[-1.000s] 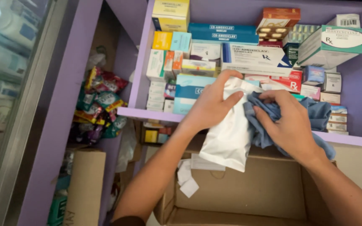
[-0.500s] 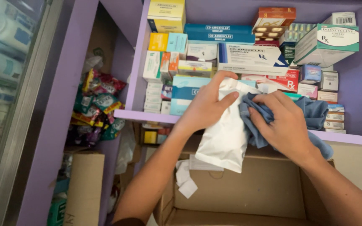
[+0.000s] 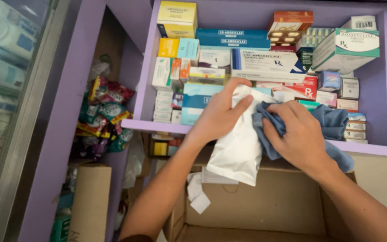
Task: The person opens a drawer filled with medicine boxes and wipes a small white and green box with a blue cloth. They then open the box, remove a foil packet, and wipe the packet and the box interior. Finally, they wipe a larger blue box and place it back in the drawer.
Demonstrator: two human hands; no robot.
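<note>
Head view looks down on your two hands, raised in front of a purple shelf [image 3: 166,127] packed with medicine boxes. Your left hand [image 3: 218,114] grasps a white pouch [image 3: 238,150] near its top, thumb across the front and fingers curled round the back edge, so the pouch hangs down over the shelf's front lip, tilted a little to your left. Your right hand [image 3: 298,134] is clenched on a blue cloth [image 3: 332,121], pressing it against the right edge of the pouch; the cloth bunches under your palm and trails off to the right along the shelf edge.

Below your hands sits an open cardboard box [image 3: 269,206], with a few white paper slips [image 3: 199,192] lying at its near left corner. The lower end of the pouch hangs just over the back wall of that box.

On the shelf behind the pouch, a long white and blue box [image 3: 265,65] lies beneath two stacked blue boxes [image 3: 231,38], and a yellow box [image 3: 177,18] stands at the upper left. A white and green box [image 3: 348,49] leans at the upper right. Left of the shelf, a narrower compartment holds a heap of bright sachets [image 3: 106,114], with a tall cardboard carton [image 3: 90,201] standing below them.
</note>
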